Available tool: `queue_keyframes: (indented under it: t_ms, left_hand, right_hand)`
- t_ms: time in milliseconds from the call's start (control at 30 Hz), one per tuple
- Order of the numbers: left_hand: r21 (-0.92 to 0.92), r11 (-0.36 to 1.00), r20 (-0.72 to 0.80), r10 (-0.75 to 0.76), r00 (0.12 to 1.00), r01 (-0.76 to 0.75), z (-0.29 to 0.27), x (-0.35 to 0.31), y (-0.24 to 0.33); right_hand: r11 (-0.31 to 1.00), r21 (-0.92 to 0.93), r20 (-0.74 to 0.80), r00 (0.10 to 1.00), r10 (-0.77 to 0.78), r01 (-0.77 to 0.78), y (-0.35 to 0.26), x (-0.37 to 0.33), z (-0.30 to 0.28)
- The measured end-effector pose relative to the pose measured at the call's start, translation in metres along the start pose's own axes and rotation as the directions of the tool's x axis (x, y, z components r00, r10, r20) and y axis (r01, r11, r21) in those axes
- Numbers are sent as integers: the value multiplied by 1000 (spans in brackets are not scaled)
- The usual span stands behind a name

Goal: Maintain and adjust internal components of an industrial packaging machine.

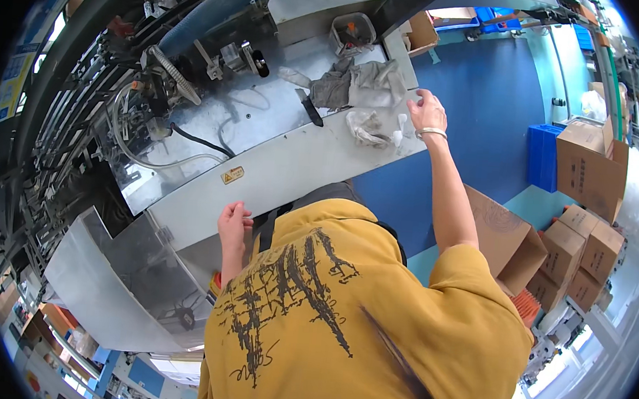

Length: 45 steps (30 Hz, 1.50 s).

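Note:
My right hand (pixel 428 114) is reached out over the right end of the machine's grey ledge (pixel 278 148), a bracelet at its wrist. Its fingers are bent but apart, and I see nothing in them. Close by its fingertips stands a small white plastic bottle or tube (pixel 399 131). A crumpled clear plastic bag (pixel 367 127) lies beside that. Behind them grey cloths (pixel 361 84) are heaped on the ledge. My left hand (pixel 235 223) hovers at the ledge's near edge in front of my body, loosely bent, with no object visible in it.
A dark strip (pixel 309 108) lies across the metal bed's edge. Behind the cloths sits a clear plastic tub (pixel 352 33) with small things inside. Hoses (pixel 166 163) and machine parts crowd the left. Cardboard boxes (pixel 502 234) and a blue crate (pixel 543 157) stand to the right.

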<state>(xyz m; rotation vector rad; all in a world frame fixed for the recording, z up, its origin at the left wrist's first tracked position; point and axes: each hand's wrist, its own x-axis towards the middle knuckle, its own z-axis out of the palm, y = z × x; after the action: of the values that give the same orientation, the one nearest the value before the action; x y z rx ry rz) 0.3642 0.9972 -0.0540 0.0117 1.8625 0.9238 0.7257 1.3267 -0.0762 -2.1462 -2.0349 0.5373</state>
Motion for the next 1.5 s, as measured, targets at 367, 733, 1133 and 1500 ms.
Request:
queue_keyframes:
  t_ms: [367,733,1133,1500]
  left_hand:
    - [3,994,-19,-106,994,106,-13,1,-28]
    - [-36,994,-40,-105,994,104,-18,5,-40]
    - [-5,993,-71,-117,991,117,-18,7,-41]
    - [-14,987,-51,-160,986,160,-20,6,-43]
  right_hand:
    - [931,-48,108,928,-357,363,-58,-90,56]
    - [570,705,554,830,-71,-422,-52,-36,16]
    - [936,136,15,946,324,-323,-34,12,32]
    - [928,82,74,931,358,-363,-53,18,14]
